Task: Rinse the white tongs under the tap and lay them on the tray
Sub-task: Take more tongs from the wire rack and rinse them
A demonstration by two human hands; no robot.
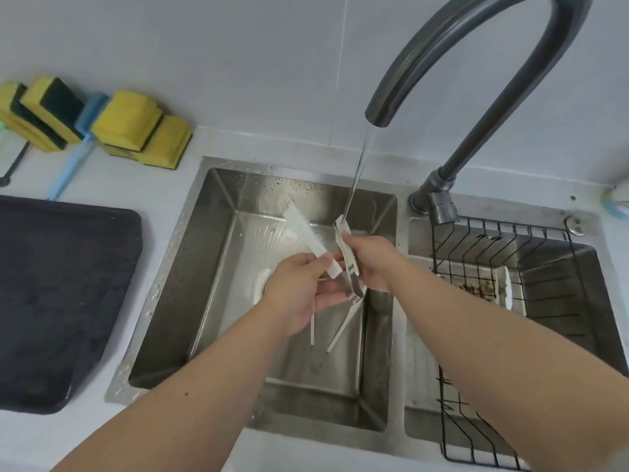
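Note:
I hold the white tongs (306, 233) over the left sink basin (218, 206), their two arms spread apart. My left hand (299, 294) grips one arm near the metal hinge. My right hand (371, 264) pinches the other arm, whose tip sits in the thin water stream (355, 178) falling from the dark grey tap (476, 52). The dark tray (68, 301) lies on the counter to the left of the sink.
Yellow and green sponges (136, 127) and a blue brush (73, 158) lie at the back left by the wall. Two white chopsticks (340, 332) rest in the basin below my hands. A black wire rack (510, 267) with a dirty dish sits in the right basin.

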